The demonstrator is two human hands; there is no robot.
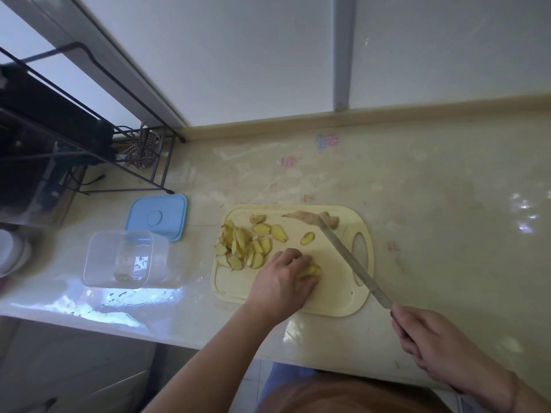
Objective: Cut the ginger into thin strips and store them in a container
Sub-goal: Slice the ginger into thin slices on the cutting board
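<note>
Workpiece: pale yellow ginger slices [243, 247], piled on the left part of the cream plastic cutting board [337, 296]. A few slices lie apart toward board centre. One unpeeled knobbly ginger root piece [304, 217] sits at the board's far edge, w/ the knife tip near or over it; contact cannot be told.

Left hand [283, 278]: fingers curled down over a small stack of ginger slices [311, 270] near board centre, pinning it to the board. Right hand [432, 344]: fingers wrapped round the handle of the long narrow steel knife [348, 257], blade angled across the board's handle slot.

Handling notes (judgement):
- Slices: light, stiff, fibrous, prob. moist on cut faces, so they slide on each other. Hold the stack from above w/ fingertips tucked back, near the end away from the blade.
- Root piece: hard, irregular, apt to roll. Lay it on its flattest side before cutting.
- Strips will be small and clingy; gather by scooping, not pinching.

Storage: clear square plastic container [119, 257] stands open on the glossy beige countertop [447, 204], left of the board, w/ its blue plastic lid [156, 217] just behind.
</note>
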